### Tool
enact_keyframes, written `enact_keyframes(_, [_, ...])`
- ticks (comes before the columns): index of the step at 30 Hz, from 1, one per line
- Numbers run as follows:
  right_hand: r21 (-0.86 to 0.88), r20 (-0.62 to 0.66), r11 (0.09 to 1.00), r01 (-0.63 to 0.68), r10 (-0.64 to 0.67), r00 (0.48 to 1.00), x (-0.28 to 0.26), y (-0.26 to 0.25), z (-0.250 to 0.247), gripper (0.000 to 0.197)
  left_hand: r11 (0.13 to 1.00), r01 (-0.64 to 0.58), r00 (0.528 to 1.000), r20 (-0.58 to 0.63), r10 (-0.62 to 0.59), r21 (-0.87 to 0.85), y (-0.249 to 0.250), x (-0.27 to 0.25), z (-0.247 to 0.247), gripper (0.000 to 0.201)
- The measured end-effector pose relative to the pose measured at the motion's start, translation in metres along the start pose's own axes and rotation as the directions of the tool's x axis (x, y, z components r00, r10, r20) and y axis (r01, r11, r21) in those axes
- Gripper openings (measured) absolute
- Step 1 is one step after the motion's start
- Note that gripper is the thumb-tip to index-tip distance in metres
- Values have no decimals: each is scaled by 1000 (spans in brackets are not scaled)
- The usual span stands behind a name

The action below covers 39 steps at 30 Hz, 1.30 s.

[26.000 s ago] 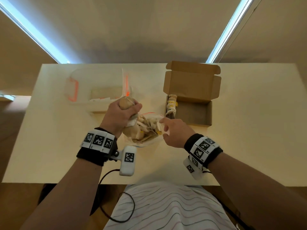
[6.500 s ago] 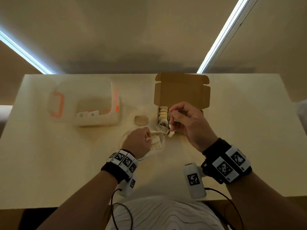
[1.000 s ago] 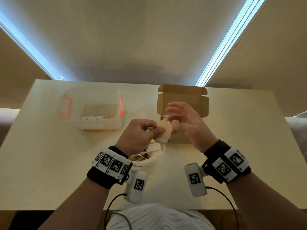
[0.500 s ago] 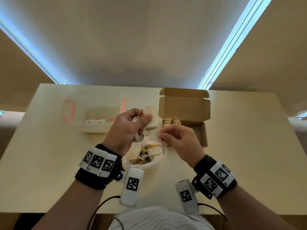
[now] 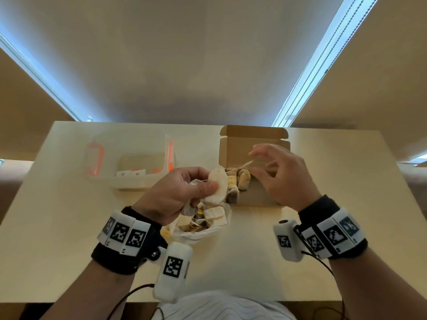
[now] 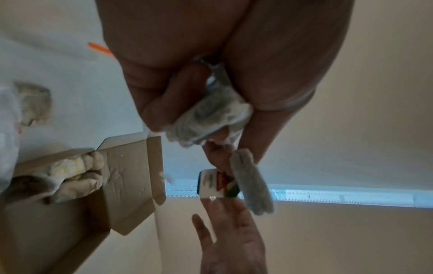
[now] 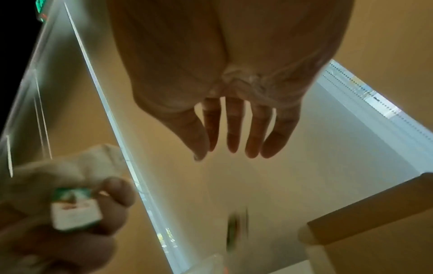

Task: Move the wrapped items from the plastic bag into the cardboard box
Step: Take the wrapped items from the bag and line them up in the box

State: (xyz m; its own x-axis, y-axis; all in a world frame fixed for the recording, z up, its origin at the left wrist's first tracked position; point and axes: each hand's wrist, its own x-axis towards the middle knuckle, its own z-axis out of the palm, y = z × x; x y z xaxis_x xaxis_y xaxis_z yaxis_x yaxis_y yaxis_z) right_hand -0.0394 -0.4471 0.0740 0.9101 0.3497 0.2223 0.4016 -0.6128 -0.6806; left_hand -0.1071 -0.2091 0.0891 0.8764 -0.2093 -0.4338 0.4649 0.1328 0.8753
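Observation:
My left hand point(image 5: 203, 188) grips a pale wrapped tea bag point(image 5: 217, 188) above the plastic bag point(image 5: 221, 229), which lies on the table with several more inside. In the left wrist view its fingers point(image 6: 164, 103) curl round one tea bag point(image 6: 211, 115), while another point(image 6: 251, 185) and a paper tag point(image 6: 214, 183) hang below. My right hand point(image 5: 258, 163) hovers over the open cardboard box point(image 5: 258, 197) with straight, spread fingers point(image 7: 234, 129) and holds nothing. A thin string point(image 5: 247, 163) shows beside its fingertips. Several tea bags point(image 5: 239, 181) stand in the box's left end.
A clear plastic container point(image 5: 136, 162) with orange clips stands at the back left of the pale table point(image 5: 69, 227). The box lid point(image 5: 254, 144) stands upright behind my right hand. Cables hang off the table's near edge.
My right hand has risen from beside the box's front left corner to above the box, its fingers now spread. My left hand keeps its grip on the tea bags.

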Motion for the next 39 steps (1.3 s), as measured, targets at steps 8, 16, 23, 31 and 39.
enact_keyframes(8, [492,237,836,-242,138,962,-24,-51,19,14,933,-228,950,-147,276,279,4,-6,23,23])
enact_keyframes(16, [711,84,674,-202,204,975,-11,-43,-10,15,935,-199,855,-415,313,295,-9,-13,-9,19])
enact_keyframes(23, [778,74,605,-168,177,981,5,-39,-25,23,872,-245,729,-512,454,423,1,-14,-40,13])
enact_keyframes(31, [646,117,741,-185,143,983,22,-49,4,11,872,-344,875,-219,433,347,28,-2,12,24])
enact_keyframes(39, [739,188,640,-211,105,976,27,-49,24,26,877,-368,882,-183,435,310,30,7,21,5])
